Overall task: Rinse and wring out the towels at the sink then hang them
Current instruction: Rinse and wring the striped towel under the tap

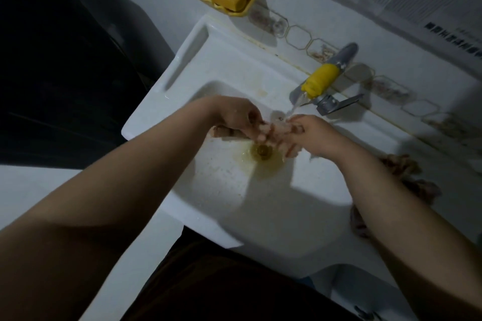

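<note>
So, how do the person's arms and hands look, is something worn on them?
Both forearms are bare up to the frame's edge: no sleeves, watch or bracelet show. The left hand and right hand wear no gloves. Rings cannot be told; the fingers are blurred.

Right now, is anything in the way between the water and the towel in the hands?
Nothing visible. The tap runs straight down onto the towel, which the left hand and right hand grip over the sink. Another towel lies off to the right.
</note>
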`<action>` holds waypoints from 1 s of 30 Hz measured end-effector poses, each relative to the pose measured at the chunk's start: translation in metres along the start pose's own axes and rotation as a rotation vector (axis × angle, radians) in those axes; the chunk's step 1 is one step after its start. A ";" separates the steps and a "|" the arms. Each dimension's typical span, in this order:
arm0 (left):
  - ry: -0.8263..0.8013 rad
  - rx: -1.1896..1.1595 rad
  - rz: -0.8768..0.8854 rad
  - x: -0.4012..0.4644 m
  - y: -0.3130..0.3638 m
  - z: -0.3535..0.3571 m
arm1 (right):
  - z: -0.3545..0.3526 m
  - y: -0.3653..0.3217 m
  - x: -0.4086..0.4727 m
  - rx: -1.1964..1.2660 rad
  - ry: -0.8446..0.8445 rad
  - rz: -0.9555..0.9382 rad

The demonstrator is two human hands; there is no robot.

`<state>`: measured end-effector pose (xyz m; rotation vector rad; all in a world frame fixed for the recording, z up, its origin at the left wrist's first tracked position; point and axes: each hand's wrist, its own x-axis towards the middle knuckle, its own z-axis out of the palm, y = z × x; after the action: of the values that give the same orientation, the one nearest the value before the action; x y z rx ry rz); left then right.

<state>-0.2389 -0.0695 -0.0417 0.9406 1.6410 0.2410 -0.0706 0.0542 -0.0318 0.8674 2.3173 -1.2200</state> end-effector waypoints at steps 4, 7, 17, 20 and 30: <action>0.033 -0.023 0.071 0.005 -0.016 0.003 | -0.002 0.005 0.004 0.330 0.010 0.051; 0.144 -0.366 0.152 0.007 -0.030 0.010 | 0.003 0.014 0.013 0.730 0.044 0.148; 0.651 -0.939 -0.118 0.034 -0.006 0.063 | 0.048 0.000 0.010 0.517 0.643 0.209; 0.575 -1.057 -0.221 0.033 0.008 0.068 | 0.070 -0.031 -0.010 0.219 0.531 0.092; 0.583 -0.975 -0.195 0.029 0.040 0.077 | 0.061 -0.039 0.020 0.171 0.588 0.180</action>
<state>-0.1529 -0.0480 -0.0627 -0.0550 1.7937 1.1371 -0.1090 -0.0068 -0.0537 1.6420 2.5047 -1.2147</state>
